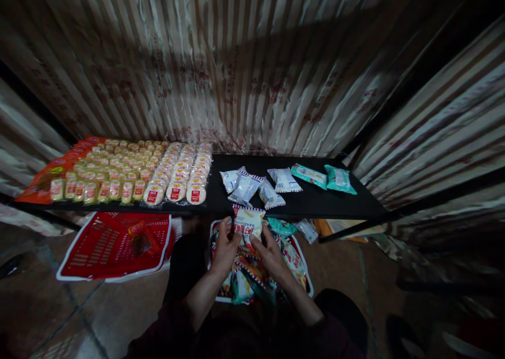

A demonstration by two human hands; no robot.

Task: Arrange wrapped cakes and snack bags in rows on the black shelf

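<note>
Between my two hands I hold a white and red snack packet (249, 221) with a striped edge, just in front of the shelf. My left hand (228, 246) grips its left side, the thumb on its face. On its right side, my right hand (271, 251) pinches it the same way. Below the hands stands a basket (310, 275) with a white rim, filled with snack packets in red, white and green. Several white packets with striped edges (245, 187) lie on the black shelf (315, 205) beyond, near two green packets (341, 179).
Rows of small yellow wrapped cakes (104, 190), round wrapped biscuits (176, 189) and orange bags (59, 169) cover the shelf's left part. A red basket (102, 248) holding one orange packet stands on the floor at left. Striped sheeting (236, 75) hangs behind.
</note>
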